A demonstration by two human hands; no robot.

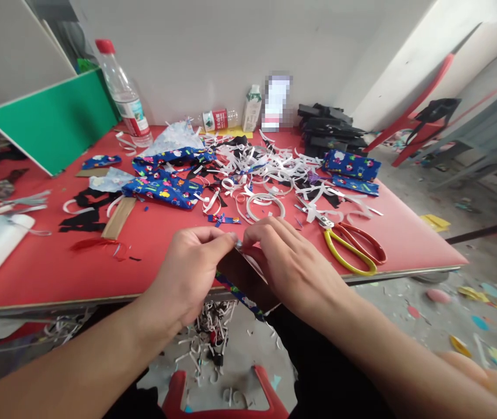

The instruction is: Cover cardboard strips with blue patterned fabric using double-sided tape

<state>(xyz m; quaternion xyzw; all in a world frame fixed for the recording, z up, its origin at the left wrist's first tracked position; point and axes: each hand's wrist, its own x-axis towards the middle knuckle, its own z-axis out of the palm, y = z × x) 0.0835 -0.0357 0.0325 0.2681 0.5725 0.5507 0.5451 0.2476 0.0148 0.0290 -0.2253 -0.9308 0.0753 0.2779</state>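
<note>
My left hand (191, 265) and my right hand (290, 262) meet at the table's front edge, each closed on a dark brown panel (242, 276) edged with blue printed fabric. Fingertips of both hands pinch close together along its upper edge, where a thin light strip shows. Whatever lies right under the fingertips is hidden. A pair of scissors (353, 247) with one yellow and one red handle rests right of my right hand. Just beyond my fingers are a small blue printed scrap (224, 219) and a white coiled strip (266, 205).
White strip cuttings (270, 166) heap mid-table. Blue printed fabric (165, 189) lies left, folded blue pieces (352, 166) right, before stacked black pieces (329, 125). A tall bottle (128, 105), a lying bottle (217, 119), a carton (252, 107) and a blurred-out upright phone-like object (277, 102) line the wall.
</note>
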